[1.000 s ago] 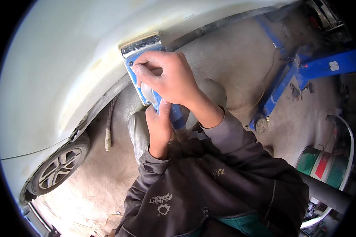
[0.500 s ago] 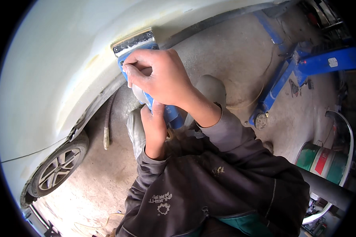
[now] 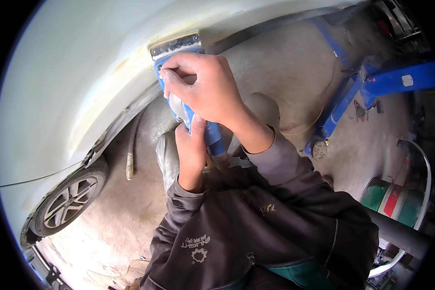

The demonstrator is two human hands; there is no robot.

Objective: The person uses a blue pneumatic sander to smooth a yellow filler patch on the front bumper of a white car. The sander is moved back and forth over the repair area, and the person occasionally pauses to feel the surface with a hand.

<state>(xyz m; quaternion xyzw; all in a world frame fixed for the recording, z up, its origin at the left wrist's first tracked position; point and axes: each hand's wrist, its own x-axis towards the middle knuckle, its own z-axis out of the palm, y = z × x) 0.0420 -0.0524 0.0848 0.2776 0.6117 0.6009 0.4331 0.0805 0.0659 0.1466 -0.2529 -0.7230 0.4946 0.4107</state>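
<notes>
A blue power sander (image 3: pixel 214 141) with a flat pad lies against the lower edge of a pale car body panel (image 3: pixel 77 77). My right hand (image 3: pixel 209 87) is closed over the sander's front part, with the fingertips and thumb drawn together near its left side. Behind it, my left hand (image 3: pixel 191 151) grips the sander's rear body, its thumb along the top. At the front, the black clamp end (image 3: pixel 175 45) of the pad touches the panel beside a yellowish patch. The pad's underside is hidden.
A car wheel (image 3: pixel 68 202) stands at the lower left. A ribbed hose (image 3: pixel 132 145) hangs near the panel's lower edge. To the right are a blue metal lifting frame (image 3: pixel 345 104), a green drum with a red stripe (image 3: pixel 392 200) and a pale curved hose (image 3: pixel 427 179).
Both hands and the sander have shifted to the right and slightly upward along the panel. The grip looks the same.
</notes>
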